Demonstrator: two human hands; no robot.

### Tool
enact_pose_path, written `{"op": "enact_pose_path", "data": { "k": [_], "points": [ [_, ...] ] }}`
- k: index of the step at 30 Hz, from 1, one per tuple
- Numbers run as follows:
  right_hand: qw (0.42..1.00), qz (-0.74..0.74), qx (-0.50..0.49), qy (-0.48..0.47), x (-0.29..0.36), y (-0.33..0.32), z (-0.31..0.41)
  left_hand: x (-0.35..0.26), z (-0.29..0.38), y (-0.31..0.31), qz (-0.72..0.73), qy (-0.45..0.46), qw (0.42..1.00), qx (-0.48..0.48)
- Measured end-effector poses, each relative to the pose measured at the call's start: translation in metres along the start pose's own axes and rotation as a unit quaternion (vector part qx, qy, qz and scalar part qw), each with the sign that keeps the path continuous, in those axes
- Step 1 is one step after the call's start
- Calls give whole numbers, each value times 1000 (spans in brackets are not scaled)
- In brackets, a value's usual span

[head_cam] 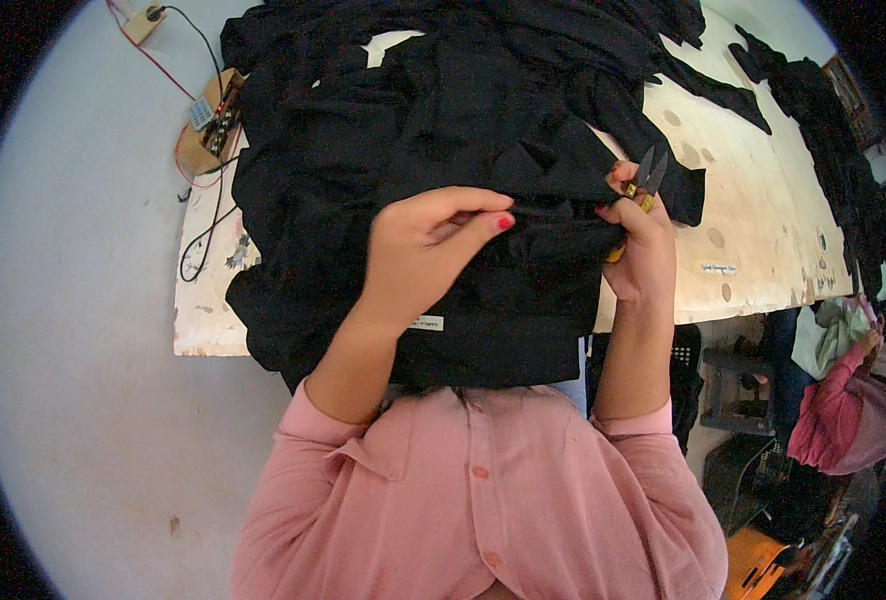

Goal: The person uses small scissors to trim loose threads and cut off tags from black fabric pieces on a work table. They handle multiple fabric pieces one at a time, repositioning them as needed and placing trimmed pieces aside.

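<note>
A large spread of black cloth, apparently garment pieces, lies in front of me and hangs over the near table edge. My left hand pinches a raised fold of it between thumb and forefinger. At the other end of that fold, my right hand grips the cloth with thumb and fingertips. Thread snips with yellow handles and dark blades are also held in my right hand, blades pointing up and away from me. A small white label bearing writing sits on the cloth below my left wrist.
The pale wooden table extends right, with more black cloth at its far side. A wooden box with electronics and loose cables stands at the left edge. Another person in pink holds pale cloth at right.
</note>
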State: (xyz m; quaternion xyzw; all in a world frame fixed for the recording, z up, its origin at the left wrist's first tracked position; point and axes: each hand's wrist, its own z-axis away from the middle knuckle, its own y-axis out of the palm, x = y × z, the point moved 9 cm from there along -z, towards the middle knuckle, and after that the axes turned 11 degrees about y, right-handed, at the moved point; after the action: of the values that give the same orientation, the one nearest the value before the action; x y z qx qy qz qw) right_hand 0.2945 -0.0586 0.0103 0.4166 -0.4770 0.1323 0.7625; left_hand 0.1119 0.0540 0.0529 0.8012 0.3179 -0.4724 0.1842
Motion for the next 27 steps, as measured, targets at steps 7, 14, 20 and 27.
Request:
{"op": "enact_pose_path", "data": {
  "k": [7,14,20,27],
  "points": [
    [998,-36,-38,31,-8,-4,-5,-59,23,-11,86,135,974,162],
    [989,-101,-79,77,-17,-8,-11,-59,29,16,-39,99,972,210],
    [987,-103,-78,91,-5,14,6,-33,15,37,-360,206,907,78],
    [989,-90,-101,67,16,1,8,-23,5,23,-198,120,960,160]
  ]
}}
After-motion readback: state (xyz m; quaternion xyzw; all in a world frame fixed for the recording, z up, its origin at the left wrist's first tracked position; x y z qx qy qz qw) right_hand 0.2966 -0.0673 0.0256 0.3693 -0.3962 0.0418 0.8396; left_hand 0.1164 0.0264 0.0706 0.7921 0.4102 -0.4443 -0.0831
